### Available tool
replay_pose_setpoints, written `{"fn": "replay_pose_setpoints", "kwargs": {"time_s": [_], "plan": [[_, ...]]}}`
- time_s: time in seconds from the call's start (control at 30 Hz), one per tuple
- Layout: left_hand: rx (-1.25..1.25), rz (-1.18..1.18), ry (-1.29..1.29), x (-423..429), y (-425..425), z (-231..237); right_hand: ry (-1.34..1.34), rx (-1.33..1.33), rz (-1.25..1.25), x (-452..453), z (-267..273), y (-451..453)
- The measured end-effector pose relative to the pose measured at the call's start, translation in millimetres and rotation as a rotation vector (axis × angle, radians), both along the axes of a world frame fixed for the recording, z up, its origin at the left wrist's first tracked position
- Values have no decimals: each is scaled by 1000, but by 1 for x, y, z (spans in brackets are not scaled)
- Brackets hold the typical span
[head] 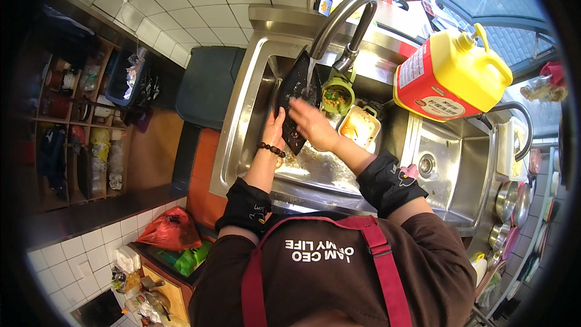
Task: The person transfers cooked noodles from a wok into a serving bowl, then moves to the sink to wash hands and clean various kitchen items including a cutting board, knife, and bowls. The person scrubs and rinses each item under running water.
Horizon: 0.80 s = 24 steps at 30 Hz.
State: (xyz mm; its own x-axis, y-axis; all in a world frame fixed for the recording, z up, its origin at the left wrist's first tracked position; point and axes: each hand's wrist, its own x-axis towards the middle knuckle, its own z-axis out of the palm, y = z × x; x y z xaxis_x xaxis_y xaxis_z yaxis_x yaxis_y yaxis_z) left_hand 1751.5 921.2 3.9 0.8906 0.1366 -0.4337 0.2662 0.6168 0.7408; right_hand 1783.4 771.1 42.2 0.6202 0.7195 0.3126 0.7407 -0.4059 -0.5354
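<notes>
A dark plate or tray [299,79] is held tilted over the left basin of a stainless steel sink [243,131]. My left hand [274,129] grips its near left edge. Flat against the wet face of the plate lies my right hand [313,122], its fingers extended. Water [311,75] runs from the curved metal faucet [323,32] onto the plate. Beside it in the basin is a green strainer [338,96] with food scraps. A pale rectangular dish [361,128] with brown residue sits closer to my right forearm.
A large yellow detergent jug [454,72] stands on the sink's right back side. The right basin [454,163] has a drain. A second faucet [522,118] rises beyond it. A dark lidded bin [211,86] stands left of the sink. Metal bowls [506,202] lie at far right.
</notes>
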Motion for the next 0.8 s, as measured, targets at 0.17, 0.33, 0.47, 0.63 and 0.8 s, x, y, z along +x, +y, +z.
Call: {"fn": "replay_pose_setpoints", "kwargs": {"time_s": [0.17,0.33,0.47,0.63,0.8], "plan": [[-14,30,-48,-1,0,-4,51,8,-50,4,-4,-2],[25,142,-4,5,-6,1,76,-101,85,-20,1,1],[-18,163,-89,7,-8,4,-64,-136,-169,-2,7,-6],[-1,187,-101,13,-6,3,-34,-160,12,-22,5,-3],[-37,165,-131,11,-14,15,63,5,-59,-17,18,9]]}}
